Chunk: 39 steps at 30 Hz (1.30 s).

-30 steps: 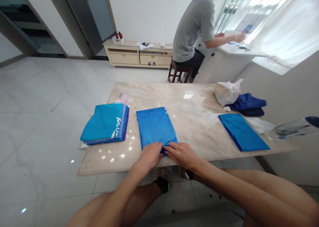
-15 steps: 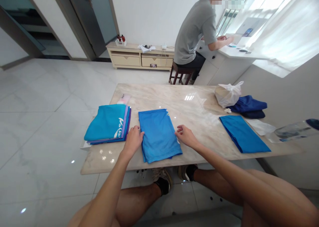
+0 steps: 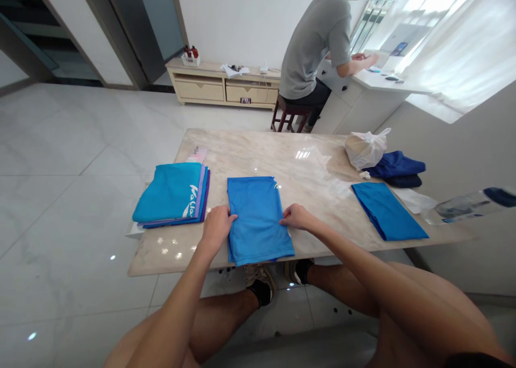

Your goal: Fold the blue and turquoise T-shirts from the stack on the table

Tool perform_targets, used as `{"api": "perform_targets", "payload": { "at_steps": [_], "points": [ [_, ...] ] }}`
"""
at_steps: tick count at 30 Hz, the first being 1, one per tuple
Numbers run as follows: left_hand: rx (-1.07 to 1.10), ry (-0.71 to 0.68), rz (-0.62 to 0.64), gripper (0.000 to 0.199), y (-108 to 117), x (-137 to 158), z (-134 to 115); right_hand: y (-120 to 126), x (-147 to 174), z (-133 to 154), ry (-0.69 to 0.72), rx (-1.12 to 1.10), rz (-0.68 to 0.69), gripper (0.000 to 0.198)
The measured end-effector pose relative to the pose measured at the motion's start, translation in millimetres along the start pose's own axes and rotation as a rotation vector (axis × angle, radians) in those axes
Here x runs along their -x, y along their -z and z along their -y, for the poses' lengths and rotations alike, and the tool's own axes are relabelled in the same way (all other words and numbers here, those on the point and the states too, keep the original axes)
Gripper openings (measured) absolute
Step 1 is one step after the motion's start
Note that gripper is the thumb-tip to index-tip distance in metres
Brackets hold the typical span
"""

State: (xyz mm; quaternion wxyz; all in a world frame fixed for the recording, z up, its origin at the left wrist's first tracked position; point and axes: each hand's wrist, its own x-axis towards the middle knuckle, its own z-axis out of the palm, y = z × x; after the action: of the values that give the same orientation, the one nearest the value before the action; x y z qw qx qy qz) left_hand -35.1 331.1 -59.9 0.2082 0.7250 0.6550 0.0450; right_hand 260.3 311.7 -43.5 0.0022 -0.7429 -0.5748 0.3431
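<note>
A folded blue cloth garment (image 3: 258, 217) lies flat in front of me, its lower edge near the table's front edge. My left hand (image 3: 218, 225) pinches its left edge, thumb on top. On the opposite side my right hand (image 3: 297, 218) is closed on the right edge, with the fingertips partly hidden under the fabric. To the left is a stack of folded garments (image 3: 171, 190), teal on top with white lettering, with lilac, blue and purple layers below. Another folded blue garment (image 3: 387, 209) rests on the right part of the table.
The marble-patterned table (image 3: 258, 153) also carries a white plastic bag (image 3: 366, 148), dark blue cloth (image 3: 399, 166), white paper (image 3: 415, 200) and a clear bottle (image 3: 470, 205) at right. A person in grey (image 3: 316, 42) sits beyond on a stool (image 3: 292, 110). A low cabinet (image 3: 201, 88) stands behind.
Both hands have closed on the side edges of the blue garment, the right one moving slightly inward. The garment's upper part looks slightly shifted, and the whole view has tilted a little.
</note>
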Motion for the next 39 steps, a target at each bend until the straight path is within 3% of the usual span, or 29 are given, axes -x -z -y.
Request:
{"api": "perform_targets", "payload": {
  "at_steps": [2, 4, 9, 14, 19, 21, 25, 30, 35, 39],
  "points": [
    [-0.046, -0.012, 0.049, 0.016, 0, 13, 2, 5, 11, -3, -0.020, 0.064, 0.162, 0.029],
    [-0.041, -0.009, 0.072, 0.014, 0, 25, 5, 5, 21, -5, -0.052, 0.079, 0.239, 0.037],
    [0.241, 0.049, 0.041, 0.032, -4, 28, 4, -6, 27, -2, -0.069, -0.103, 0.003, 0.035],
    [0.496, 0.173, 0.075, 0.037, -18, 14, 11, -13, 28, -6, -0.206, -0.454, 0.064, 0.024],
    [0.635, 0.075, 0.249, 0.057, -19, 16, 22, -18, 32, -20, -0.134, -0.458, 0.135, 0.030],
    [0.656, 0.074, 0.252, 0.059, -16, 17, 21, -18, 31, -25, -0.110, -0.455, 0.114, 0.029],
    [0.713, 0.077, 0.175, 0.058, 0, 18, 11, -9, 34, -32, -0.084, -0.504, 0.047, 0.030],
    [0.724, 0.057, 0.090, 0.060, 39, 23, -2, 22, 49, -31, 0.019, -0.586, -0.049, 0.039],
    [0.736, 0.075, -0.125, 0.052, 81, 38, -27, 63, 67, -23, 0.090, -0.597, -0.208, 0.043],
    [0.767, 0.096, -0.242, 0.051, 94, 37, -42, 89, 73, -19, 0.140, -0.576, -0.283, 0.044]
  ]
}}
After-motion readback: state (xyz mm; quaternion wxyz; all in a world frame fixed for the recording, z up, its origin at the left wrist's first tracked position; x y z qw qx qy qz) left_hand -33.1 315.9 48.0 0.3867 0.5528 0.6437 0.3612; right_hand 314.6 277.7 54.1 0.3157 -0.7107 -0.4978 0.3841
